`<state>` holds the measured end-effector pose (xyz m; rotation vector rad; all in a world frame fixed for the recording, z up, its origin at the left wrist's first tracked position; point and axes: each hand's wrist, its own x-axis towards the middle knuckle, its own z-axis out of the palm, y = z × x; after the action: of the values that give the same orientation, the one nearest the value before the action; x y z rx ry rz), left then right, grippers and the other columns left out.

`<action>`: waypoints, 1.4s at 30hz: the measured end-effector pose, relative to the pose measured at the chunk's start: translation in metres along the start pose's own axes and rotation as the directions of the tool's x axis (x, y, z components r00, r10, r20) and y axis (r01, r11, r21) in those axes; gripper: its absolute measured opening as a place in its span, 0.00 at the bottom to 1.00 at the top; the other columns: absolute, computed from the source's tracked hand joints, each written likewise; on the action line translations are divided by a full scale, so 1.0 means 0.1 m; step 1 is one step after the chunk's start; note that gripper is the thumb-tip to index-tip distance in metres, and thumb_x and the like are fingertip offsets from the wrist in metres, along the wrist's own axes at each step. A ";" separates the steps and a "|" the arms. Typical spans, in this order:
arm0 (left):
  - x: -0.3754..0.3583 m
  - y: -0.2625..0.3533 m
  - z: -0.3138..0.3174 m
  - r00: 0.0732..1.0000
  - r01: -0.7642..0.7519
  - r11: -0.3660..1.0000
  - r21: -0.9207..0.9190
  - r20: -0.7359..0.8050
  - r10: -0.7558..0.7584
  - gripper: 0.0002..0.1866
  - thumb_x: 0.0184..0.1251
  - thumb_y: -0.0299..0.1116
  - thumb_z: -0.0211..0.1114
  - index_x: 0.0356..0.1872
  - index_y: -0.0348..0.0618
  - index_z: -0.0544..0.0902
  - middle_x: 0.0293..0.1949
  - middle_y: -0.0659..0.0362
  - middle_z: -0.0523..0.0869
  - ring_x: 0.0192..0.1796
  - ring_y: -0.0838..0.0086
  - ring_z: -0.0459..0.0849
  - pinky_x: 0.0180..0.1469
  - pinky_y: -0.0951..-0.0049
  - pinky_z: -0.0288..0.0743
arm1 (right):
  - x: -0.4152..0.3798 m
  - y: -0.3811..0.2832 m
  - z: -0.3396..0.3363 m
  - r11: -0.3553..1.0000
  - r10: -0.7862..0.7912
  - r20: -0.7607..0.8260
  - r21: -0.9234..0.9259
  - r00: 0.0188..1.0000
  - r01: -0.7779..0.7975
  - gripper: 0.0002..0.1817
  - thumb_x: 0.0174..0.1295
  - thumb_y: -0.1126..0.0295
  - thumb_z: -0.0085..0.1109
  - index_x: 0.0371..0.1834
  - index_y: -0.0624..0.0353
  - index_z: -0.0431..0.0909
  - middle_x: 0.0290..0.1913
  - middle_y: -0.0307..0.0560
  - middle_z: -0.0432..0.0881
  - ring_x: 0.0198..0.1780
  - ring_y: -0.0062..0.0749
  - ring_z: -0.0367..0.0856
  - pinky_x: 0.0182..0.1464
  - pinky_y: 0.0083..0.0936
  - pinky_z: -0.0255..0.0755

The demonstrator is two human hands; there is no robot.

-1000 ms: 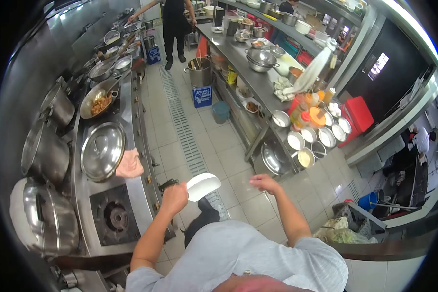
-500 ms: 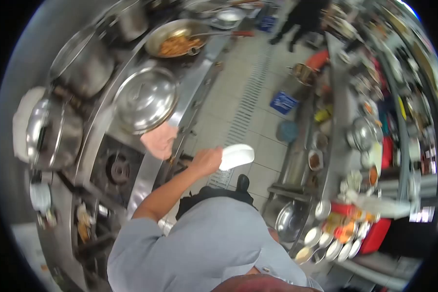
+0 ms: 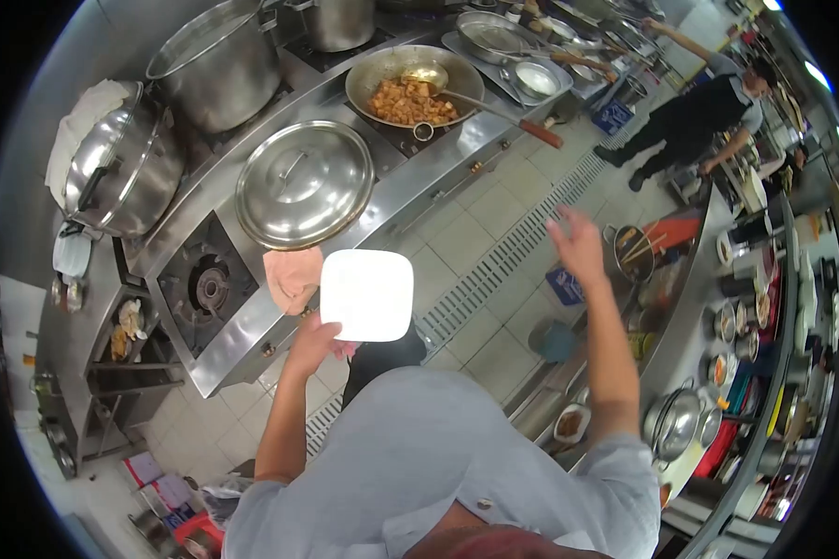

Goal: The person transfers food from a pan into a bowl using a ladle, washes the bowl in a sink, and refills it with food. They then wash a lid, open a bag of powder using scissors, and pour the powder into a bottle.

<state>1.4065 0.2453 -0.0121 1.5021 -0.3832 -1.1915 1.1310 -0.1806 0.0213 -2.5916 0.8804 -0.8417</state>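
My left hand (image 3: 313,347) grips a white square dish (image 3: 367,296) by its near left corner, its face turned up towards me. My right hand (image 3: 580,246) is stretched out over the aisle, fingers apart, holding nothing. Beside the dish, a pink cloth (image 3: 291,278) lies on the stove edge, next to a large steel lid (image 3: 305,184). Further along the stove, a wok (image 3: 368,86) holds chunks of brown food (image 3: 414,101). A ladle (image 3: 513,121) with a wooden handle rests in it, the handle sticking out over the aisle.
Tall steel pots (image 3: 219,70) line the back of the stove, with a bare burner (image 3: 210,282) at the near left. A floor drain (image 3: 489,258) runs along the aisle. A co-worker (image 3: 694,121) stands at its far end. Bowls and pans crowd the right counter (image 3: 673,349).
The dish has turned from nearly edge-on to face up in my left hand. My right hand has come into view, reaching forward. The view has swung, showing more of the stove and co-worker.
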 end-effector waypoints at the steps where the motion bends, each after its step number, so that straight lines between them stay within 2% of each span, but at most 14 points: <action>1: 0.04 0.02 -0.02 1.000 -0.007 0.999 -0.051 -0.024 0.006 0.13 0.64 0.27 0.52 0.45 0.31 0.79 0.28 0.53 0.86 0.26 0.71 0.84 0.23 0.75 0.75 | 0.42 -0.04 0.01 0.994 -0.095 0.014 -0.050 0.995 0.095 0.22 0.63 0.58 0.66 0.53 0.63 0.80 0.51 0.60 0.84 0.50 0.59 0.82 0.54 0.43 0.76; 5: 0.29 0.11 0.02 0.990 -0.011 0.975 -0.221 -0.136 -0.020 0.14 0.64 0.29 0.53 0.45 0.31 0.79 0.29 0.52 0.86 0.26 0.69 0.84 0.24 0.74 0.76 | 1.64 -0.10 0.18 0.907 -0.240 0.116 -0.328 0.964 0.265 0.24 0.62 0.59 0.66 0.56 0.63 0.77 0.53 0.61 0.83 0.55 0.61 0.79 0.58 0.45 0.74; 8: 0.66 0.30 0.03 0.979 -0.085 0.965 -0.249 -0.199 0.035 0.14 0.66 0.30 0.53 0.46 0.30 0.78 0.30 0.50 0.86 0.25 0.67 0.85 0.24 0.72 0.77 | 2.29 0.16 0.36 0.833 0.003 0.399 -0.509 0.917 0.219 0.25 0.61 0.59 0.67 0.56 0.62 0.76 0.48 0.64 0.84 0.49 0.62 0.82 0.55 0.44 0.76; 11: 0.84 0.41 0.07 0.970 -0.099 0.957 -0.272 -0.240 0.032 0.15 0.67 0.32 0.55 0.48 0.30 0.77 0.29 0.48 0.87 0.25 0.66 0.85 0.24 0.71 0.78 | 2.85 0.82 0.75 0.931 0.213 0.660 -0.361 0.720 0.056 0.23 0.62 0.56 0.67 0.55 0.57 0.78 0.42 0.59 0.86 0.40 0.55 0.86 0.45 0.43 0.80; 12: 0.87 0.50 0.12 0.964 -0.094 0.956 -0.278 -0.264 0.018 0.16 0.67 0.32 0.55 0.48 0.30 0.77 0.29 0.48 0.87 0.25 0.65 0.85 0.24 0.71 0.78 | 2.92 0.88 0.84 0.940 0.319 0.769 -0.184 0.554 -0.286 0.21 0.63 0.56 0.66 0.55 0.56 0.78 0.40 0.56 0.86 0.37 0.50 0.86 0.41 0.41 0.80; 14: 0.98 0.63 0.21 0.953 -0.102 0.948 -0.301 -0.302 0.007 0.16 0.67 0.31 0.55 0.49 0.29 0.77 0.30 0.48 0.87 0.25 0.66 0.85 0.24 0.71 0.78 | 3.01 1.02 0.95 0.506 0.265 0.952 -0.005 0.151 -0.862 0.19 0.66 0.56 0.64 0.55 0.53 0.79 0.36 0.49 0.86 0.31 0.40 0.86 0.34 0.36 0.80; 17: 1.03 0.63 0.37 0.927 -0.141 0.927 -0.347 -0.376 0.001 0.16 0.67 0.30 0.54 0.51 0.30 0.77 0.33 0.48 0.87 0.26 0.65 0.85 0.24 0.71 0.79 | 2.83 0.93 1.10 0.271 0.014 0.977 0.201 0.212 -0.941 0.12 0.70 0.61 0.61 0.50 0.53 0.79 0.30 0.37 0.80 0.25 0.22 0.77 0.25 0.25 0.72; 20: 1.08 0.67 0.71 0.851 -0.197 0.912 -0.359 -0.525 -0.023 0.16 0.67 0.30 0.54 0.51 0.30 0.77 0.33 0.49 0.87 0.26 0.65 0.85 0.24 0.70 0.78 | 2.81 1.24 1.16 0.647 -0.015 0.888 0.358 0.459 -0.673 0.13 0.70 0.62 0.61 0.52 0.57 0.80 0.29 0.36 0.78 0.27 0.19 0.76 0.26 0.24 0.72; 21: 1.08 0.75 0.88 0.804 -0.212 0.912 -0.350 -0.594 -0.041 0.16 0.66 0.31 0.55 0.50 0.30 0.76 0.32 0.49 0.86 0.26 0.65 0.85 0.24 0.71 0.77 | 2.89 1.16 0.95 0.898 0.049 0.855 0.188 0.516 -0.398 0.21 0.68 0.66 0.61 0.62 0.60 0.75 0.32 0.45 0.82 0.30 0.31 0.82 0.31 0.34 0.76; 22: 1.07 0.76 1.00 0.784 -0.218 0.908 -0.357 -0.618 -0.055 0.17 0.66 0.31 0.55 0.50 0.29 0.76 0.31 0.49 0.86 0.26 0.66 0.85 0.23 0.71 0.76 | 2.85 1.24 0.87 0.979 -0.005 0.774 0.132 0.633 -0.153 0.23 0.67 0.67 0.61 0.64 0.60 0.73 0.33 0.49 0.82 0.33 0.38 0.83 0.33 0.39 0.76; 24: 1.10 0.77 1.19 0.750 -0.241 0.899 -0.367 -0.658 -0.068 0.17 0.65 0.32 0.55 0.49 0.29 0.76 0.30 0.49 0.86 0.26 0.66 0.85 0.23 0.72 0.75 | 2.84 1.44 0.74 0.944 -0.211 0.572 -0.092 0.792 0.318 0.28 0.65 0.69 0.60 0.69 0.61 0.68 0.35 0.57 0.84 0.37 0.51 0.85 0.38 0.49 0.77; 27: 1.20 0.76 1.45 0.681 -0.284 0.886 -0.367 -0.727 -0.084 0.16 0.65 0.32 0.55 0.47 0.29 0.76 0.29 0.49 0.85 0.25 0.66 0.84 0.23 0.72 0.75 | 3.09 1.74 0.67 0.946 -0.242 0.615 -0.020 0.750 0.323 0.34 0.62 0.70 0.60 0.73 0.61 0.62 0.39 0.64 0.84 0.42 0.64 0.82 0.43 0.57 0.75; 39: 1.32 0.85 1.43 0.665 -0.335 0.881 -0.333 -0.747 -0.029 0.17 0.65 0.33 0.54 0.47 0.28 0.76 0.29 0.49 0.86 0.24 0.67 0.84 0.23 0.73 0.76 | 3.84 1.55 1.54 0.910 -0.336 0.599 0.006 0.727 0.415 0.26 0.66 0.68 0.58 0.68 0.59 0.67 0.38 0.65 0.84 0.36 0.66 0.83 0.40 0.54 0.77; 42: 1.30 0.88 1.35 0.653 -0.337 0.883 -0.326 -0.757 -0.030 0.16 0.66 0.33 0.54 0.47 0.29 0.76 0.29 0.49 0.85 0.24 0.67 0.84 0.22 0.73 0.75 | 3.74 1.43 1.40 0.950 -0.310 0.703 0.195 0.640 0.245 0.19 0.68 0.67 0.57 0.60 0.62 0.73 0.31 0.60 0.82 0.27 0.54 0.83 0.33 0.45 0.78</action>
<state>1.3828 0.0428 0.0234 1.3718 0.3129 -0.3797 1.3913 -0.5157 0.0131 -2.6494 0.1955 0.1567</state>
